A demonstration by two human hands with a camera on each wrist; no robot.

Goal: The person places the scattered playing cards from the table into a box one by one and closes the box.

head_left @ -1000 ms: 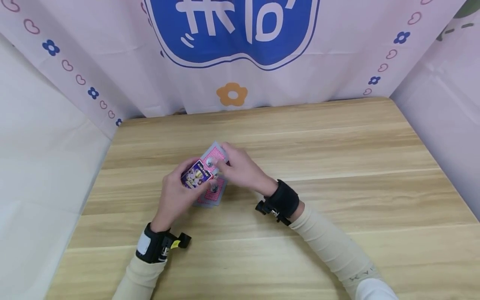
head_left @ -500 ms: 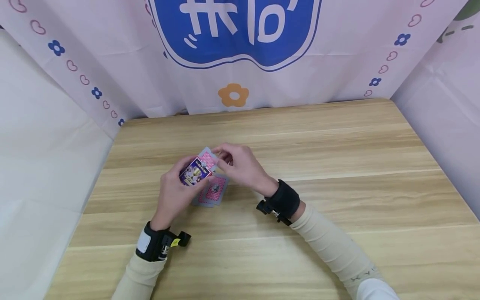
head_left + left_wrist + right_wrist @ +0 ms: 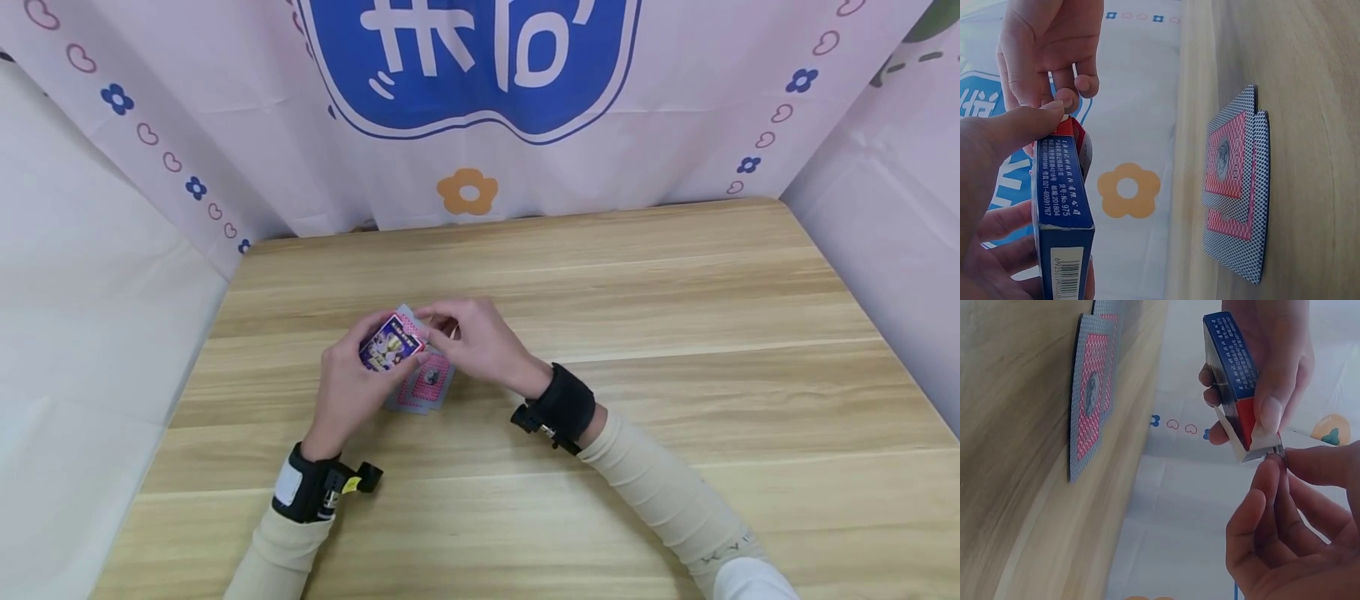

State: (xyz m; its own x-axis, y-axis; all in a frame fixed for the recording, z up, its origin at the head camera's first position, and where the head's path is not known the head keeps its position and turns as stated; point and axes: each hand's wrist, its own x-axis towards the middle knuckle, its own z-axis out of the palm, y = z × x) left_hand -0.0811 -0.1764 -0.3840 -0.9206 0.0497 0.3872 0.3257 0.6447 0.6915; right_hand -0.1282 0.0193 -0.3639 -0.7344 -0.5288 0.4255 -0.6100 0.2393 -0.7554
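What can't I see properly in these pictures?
Head view: the top of the blue sign, cut off by the upper edge.
Left wrist view: faces of the loose cards, hidden because they lie backs up.
Right wrist view: how full the box is, hidden by its walls.

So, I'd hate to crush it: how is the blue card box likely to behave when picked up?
The blue card box probably gives if squeezed, as its open flap looks like thin paperboard. Its smooth printed sides may be slightly slippery. Tilted, it might spill, since a card pokes from its open end.
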